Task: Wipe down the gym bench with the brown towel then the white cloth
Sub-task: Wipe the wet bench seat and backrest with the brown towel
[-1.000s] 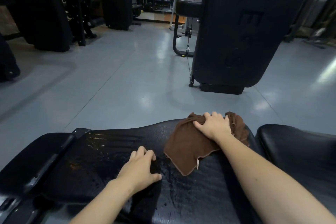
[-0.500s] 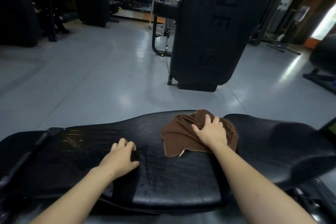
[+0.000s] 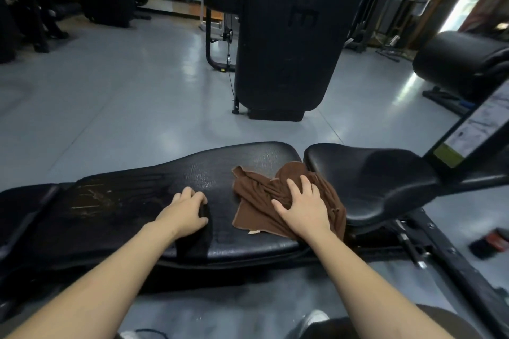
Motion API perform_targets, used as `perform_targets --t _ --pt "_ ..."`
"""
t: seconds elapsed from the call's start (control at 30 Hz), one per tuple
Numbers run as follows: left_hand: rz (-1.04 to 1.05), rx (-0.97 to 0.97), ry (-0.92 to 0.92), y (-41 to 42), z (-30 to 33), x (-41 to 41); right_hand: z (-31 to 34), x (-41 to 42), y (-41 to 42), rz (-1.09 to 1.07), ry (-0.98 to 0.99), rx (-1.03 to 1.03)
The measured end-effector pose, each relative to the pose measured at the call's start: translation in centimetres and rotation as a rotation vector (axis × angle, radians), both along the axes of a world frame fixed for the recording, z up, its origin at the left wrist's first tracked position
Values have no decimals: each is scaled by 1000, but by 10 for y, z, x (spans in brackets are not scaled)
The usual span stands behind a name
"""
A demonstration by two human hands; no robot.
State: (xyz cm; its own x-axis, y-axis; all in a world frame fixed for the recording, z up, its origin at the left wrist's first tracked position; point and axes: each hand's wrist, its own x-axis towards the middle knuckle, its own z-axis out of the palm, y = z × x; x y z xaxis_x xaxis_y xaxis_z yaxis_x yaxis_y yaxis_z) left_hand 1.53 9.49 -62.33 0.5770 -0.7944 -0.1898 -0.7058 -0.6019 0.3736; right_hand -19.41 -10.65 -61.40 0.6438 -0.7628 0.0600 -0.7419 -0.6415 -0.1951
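The black gym bench runs left to right in front of me, and its long pad looks wet and streaked. A crumpled brown towel lies at the right end of that pad, next to the gap before the seat pad. My right hand presses flat on the towel with its fingers spread. My left hand rests on the middle of the pad, its fingers curled round a dark cloth that hangs over the near edge. No white cloth is in view.
A tall black machine stands on the grey floor beyond the bench. A padded roller and an angled frame with a label are at the right. The bench frame runs low at the right. My shoes show at the bottom.
My right hand has dragged the brown towel toward the near side at the right end of the pad, and its fingers have spread flatter. My left hand keeps its hold on the dark cloth.
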Motion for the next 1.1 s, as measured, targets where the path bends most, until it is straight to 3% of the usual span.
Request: perform_targets --t 0.17,0.37,0.6,0.73,1.1 --pt "-13 -3 -5 4 -1 -7 -12 -39 21 68 -71 63" --pt "-22 3 1 14 -2 -7 -25 -71 19 332 -143 50" --pt "-31 7 -13 14 -4 -9 -30 -77 18 478 5 -147" --pt "-33 -4 -12 13 -4 -7 -30 -52 53 669 129 -289" --pt "5 -3 -16 51 -14 10 -38 24 96 638 324 -293"
